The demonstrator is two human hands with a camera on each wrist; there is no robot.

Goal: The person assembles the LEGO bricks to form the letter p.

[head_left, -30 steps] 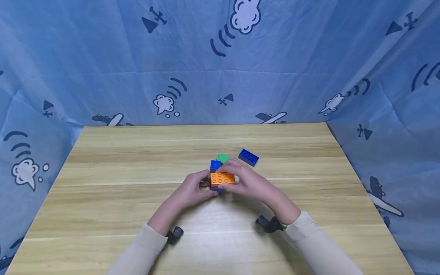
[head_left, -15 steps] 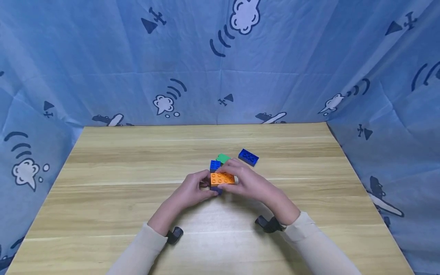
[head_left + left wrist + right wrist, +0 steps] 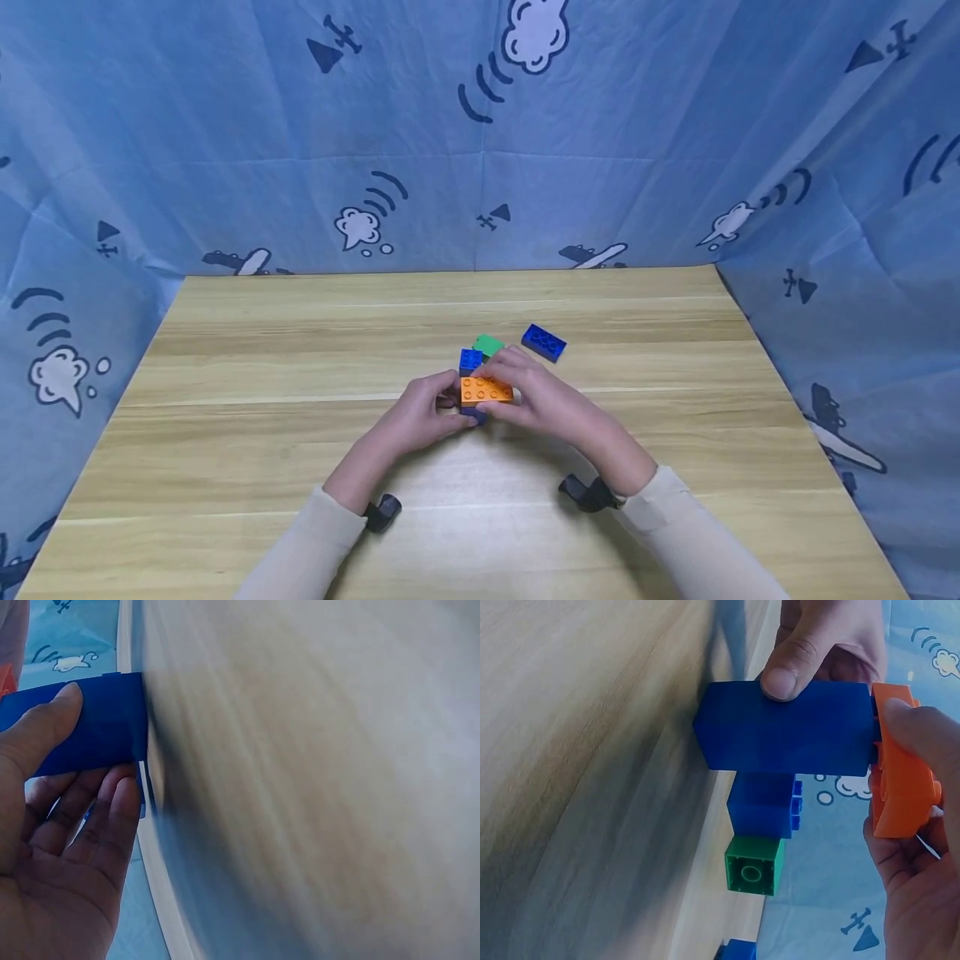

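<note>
Near the middle of the table, my left hand (image 3: pixel 422 414) grips an upright blue toy block (image 3: pixel 105 724), thumb on one broad face and fingers on the other side. My right hand (image 3: pixel 543 398) pinches an orange building brick (image 3: pixel 486 391) between thumb and fingers. The orange brick lies across the studded top of the blue block and juts out to the right. In the right wrist view, a few blue studs show right at the orange brick's (image 3: pixel 900 765) underside. Much of the blue block is hidden beneath it in the head view.
Just behind the hands stands a smaller blue brick (image 3: pixel 471 359), with a green brick (image 3: pixel 488 345) on its far side, its hollow end visible in the right wrist view. Another dark blue brick (image 3: pixel 543 342) lies farther back right. A blue patterned cloth (image 3: pixel 420 125) borders the wooden table (image 3: pixel 247 367).
</note>
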